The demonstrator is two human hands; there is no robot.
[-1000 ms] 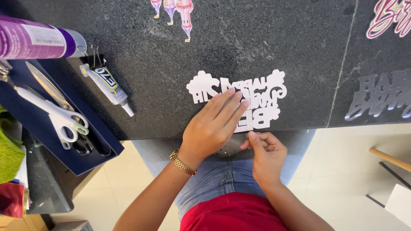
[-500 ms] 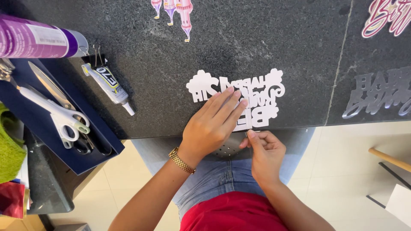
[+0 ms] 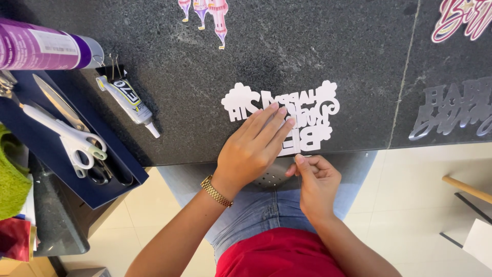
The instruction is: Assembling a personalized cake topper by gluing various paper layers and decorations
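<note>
A: Start at the left edge. What lies there?

B: A purple spray can [image 3: 43, 48] on its side at the top corner. Below it a dark blue tray [image 3: 120, 177] holds white-handled scissors [image 3: 72, 137], with a black-handled pair just beside them. Green fabric [image 3: 13, 179] sits at the far left margin.

A: And next to the tray?

B: A small glue tube [image 3: 128, 102] lies tilted on the dark stone counter [image 3: 307, 46], nozzle pointing down and to the right. Pink paper figures [image 3: 207, 13] sit at the top edge, well apart from the hands.

A: Now the hands.

B: The left hand [image 3: 253, 149], a gold watch [image 3: 216, 191] on its wrist, lies flat with fingers stretched out together, pressing on the white paper cutout [image 3: 307, 110]. That cutout, a mirrored lettering shape with scalloped ends, rests near the counter's front edge, its lower part under the fingertips.

A: The other hand?

B: The right hand [image 3: 318, 182] sits just below the counter edge, thumb and forefinger drawn together at the cutout's bottom margin. Whether they pinch the paper or a small piece beside it, I cannot tell.

A: Farther right?

B: A silver lettering cutout [image 3: 453, 110] lies past a seam in the stone, a pink one [image 3: 464, 20] above it. A wooden handle [image 3: 466, 189] shows over the pale floor.
</note>
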